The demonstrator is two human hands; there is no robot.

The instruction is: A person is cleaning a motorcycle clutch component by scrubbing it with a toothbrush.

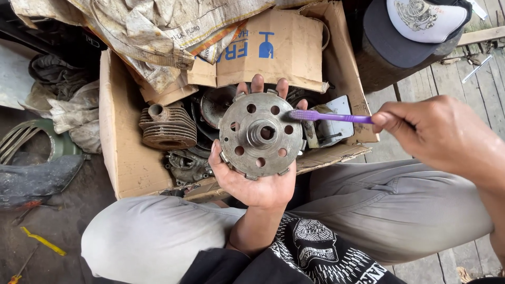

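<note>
At frame centre, the left hand [260, 181] cupped a round holed metal disc [260, 134], fingers spread behind its rim. The right hand [434, 134], centre right, pinched a purple toothbrush [329, 117], bristles touching the disc's right edge, above an open box [123, 152].

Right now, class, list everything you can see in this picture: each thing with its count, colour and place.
Round metal disc with holes: one, grey, in the left hand's palm, centre.
Toothbrush: one, purple, bristles at the disc's right edge.
Cardboard box: one, brown, open, behind the disc.
Finned cylinder: one, rusty brown, inside the box, left.
Other engine parts: several, dark grey, inside the box.
Crumpled sack: one, dirty white, over the box top.
Cap: one, black and white, top right.
Plank floor: grey, right.
Trousers: grey, bottom.
Left hand: holds the disc.
Right hand: holds the toothbrush.
</note>
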